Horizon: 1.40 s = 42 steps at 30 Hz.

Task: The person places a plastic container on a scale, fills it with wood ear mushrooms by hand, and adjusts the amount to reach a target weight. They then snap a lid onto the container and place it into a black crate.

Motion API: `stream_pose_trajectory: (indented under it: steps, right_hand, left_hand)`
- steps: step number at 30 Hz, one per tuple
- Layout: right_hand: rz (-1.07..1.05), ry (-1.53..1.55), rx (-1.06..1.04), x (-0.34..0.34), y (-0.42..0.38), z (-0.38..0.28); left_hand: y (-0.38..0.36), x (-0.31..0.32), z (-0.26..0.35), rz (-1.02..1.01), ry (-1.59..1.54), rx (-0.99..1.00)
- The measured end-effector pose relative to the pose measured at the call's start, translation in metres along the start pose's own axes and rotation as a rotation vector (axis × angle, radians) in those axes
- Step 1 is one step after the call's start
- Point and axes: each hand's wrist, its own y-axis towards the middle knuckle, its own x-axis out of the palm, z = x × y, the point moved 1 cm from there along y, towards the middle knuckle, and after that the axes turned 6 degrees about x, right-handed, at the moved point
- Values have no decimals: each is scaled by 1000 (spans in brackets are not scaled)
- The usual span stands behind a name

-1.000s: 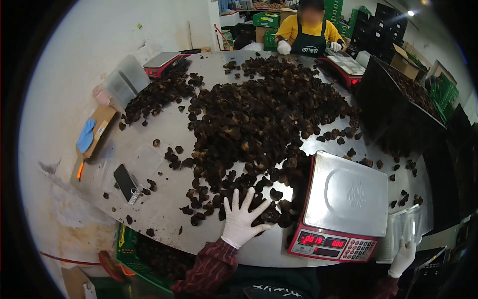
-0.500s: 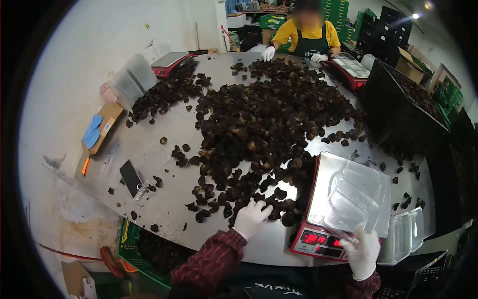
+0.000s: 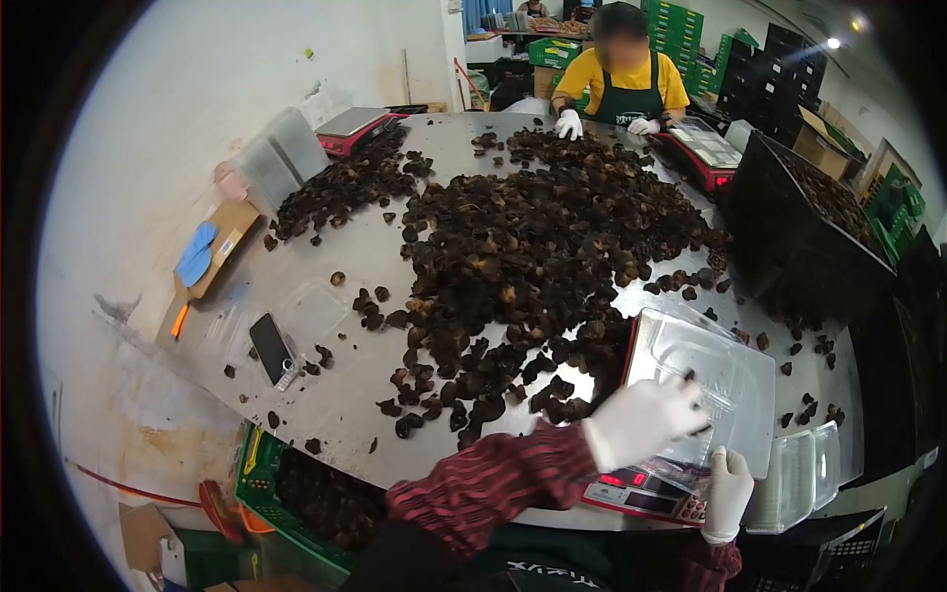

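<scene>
My left hand (image 3: 641,424), white-gloved, is over the scale with its fingers closed around dark mushroom-like pieces; bits of them show at the fingertips. Below it a clear plastic container (image 3: 730,390) lies on the metal pan of a red digital scale (image 3: 641,496), whose display is partly covered by my arm. My right hand (image 3: 727,493), also gloved, pinches the container's near edge at the scale's front right. A large heap of dark brown mushroom-like pieces (image 3: 533,237) spreads over the metal table (image 3: 296,395) beyond my hands.
Stacked clear containers (image 3: 794,474) stand right of the scale. A large black crate (image 3: 799,217) rises behind them. At left lie a phone (image 3: 268,347) and a cardboard box (image 3: 222,247). Below the table edge is a green crate (image 3: 261,493). A co-worker (image 3: 626,84) stands opposite.
My left hand has moved right from the near edge of the heap to above the container, now with dark pieces in its fingers. My right hand stays near the container's edge.
</scene>
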Motion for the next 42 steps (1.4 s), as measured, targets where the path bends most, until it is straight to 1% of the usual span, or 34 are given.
stream_pose_trajectory:
  steps: [1,2,3,5,6,7,8,9,11,12,13,14,16,17,19,21,22,23,25,27,28,29,30,31,33,35,36,37,39,41,42]
  right_hand:
    - [31,4,-25,7,7,13]
    - [62,7,-50,11,9,16]
    - [60,6,-55,10,10,16]
    - [81,8,-169,10,9,6]
    - [87,-9,-212,8,13,14]
    - [85,-10,-208,6,10,10]
    - [27,38,-114,3,6,1]
    - [-30,89,-23,2,4,-4]
    - [-29,124,10,2,5,-2]
    - [-28,157,46,3,4,-1]
    - [-26,159,52,3,3,0]
    - [-7,173,43,5,3,0]
    - [11,181,24,6,4,6]
    - [18,180,30,5,4,6]
    - [-17,173,45,5,3,2]
    - [-26,187,64,4,1,4]
    - [-27,201,33,3,1,6]
    - [-27,215,1,2,1,6]
    - [-4,222,15,0,-4,1]
    - [-9,265,0,0,-5,5]
    - [1,251,-55,0,-6,4]
    - [10,156,-108,-1,-4,8]
    - [1,173,-107,-2,-5,9]
    - [-9,193,-108,-2,-6,9]
    - [-56,264,4,-2,-11,8]
    - [-44,305,-17,0,-16,4]
    - [-61,258,17,-1,-17,3]
    - [-57,236,-15,1,-15,7]
    - [-52,241,8,1,-15,-1]
    - [-63,240,-12,1,-12,0]
    - [-79,239,-32,3,-8,2]
  left_hand:
    - [8,17,2,-151,-6,24]
    - [10,34,2,-246,-58,1]
    - [8,49,1,-399,-28,-32]
    - [19,25,10,-551,-137,-85]
    - [15,21,8,-552,-138,-85]
    - [9,14,8,-374,-171,-26]
    - [3,6,6,-195,-201,30]
    - [-3,-1,0,-141,-300,11]
    - [-33,-23,-22,38,-297,-86]
    - [-46,-36,-37,-3,-144,-157]
    - [-63,-55,-46,-82,-37,-369]
    - [-98,-50,-68,-37,190,-406]
    - [-158,-48,-91,-208,408,-715]
    - [-182,-45,-95,-381,332,-913]
    - [-201,-45,-78,-490,146,-975]
    - [-210,-40,-51,-476,196,-844]
    - [-210,-37,-37,-444,208,-801]
    - [-209,-32,-23,-422,215,-788]
    - [-213,-14,-10,-384,351,-753]
    - [-216,-8,-17,-264,450,-698]
    - [-217,-5,-25,-234,440,-712]
    - [-217,0,-34,-202,432,-730]
    - [-214,4,-43,-101,478,-671]
    - [-212,6,-48,-79,468,-675]
    - [-219,15,-68,-41,373,-662]
    - [-202,8,-78,44,218,-725]
    - [-193,5,-82,125,129,-744]
    - [-177,-2,-81,148,89,-761]
    - [-129,-18,-68,237,-110,-687]
    - [-76,-28,-45,232,-155,-504]
    - [-54,-29,-36,174,-129,-362]
